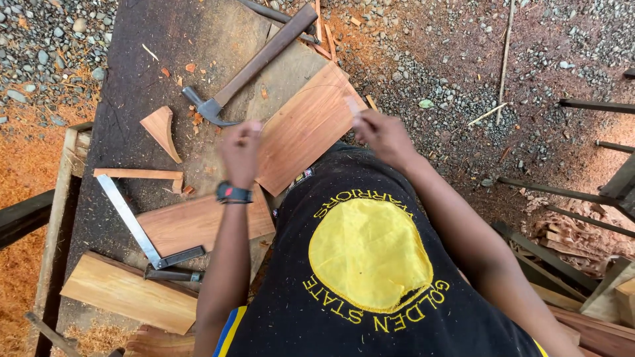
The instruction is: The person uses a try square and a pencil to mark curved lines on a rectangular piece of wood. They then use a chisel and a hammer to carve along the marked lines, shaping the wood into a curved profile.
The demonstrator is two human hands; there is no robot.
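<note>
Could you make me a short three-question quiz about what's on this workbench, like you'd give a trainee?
1. True or false: the hammer lies beyond the board that both hands touch.
2. Which tool lies at the bench's left, by the left hand? A) saw B) square C) drill
3. Fill in: the right hand rests at the board's far ____ corner.

Key: 1 true. 2 B, the square. 3 right.
</note>
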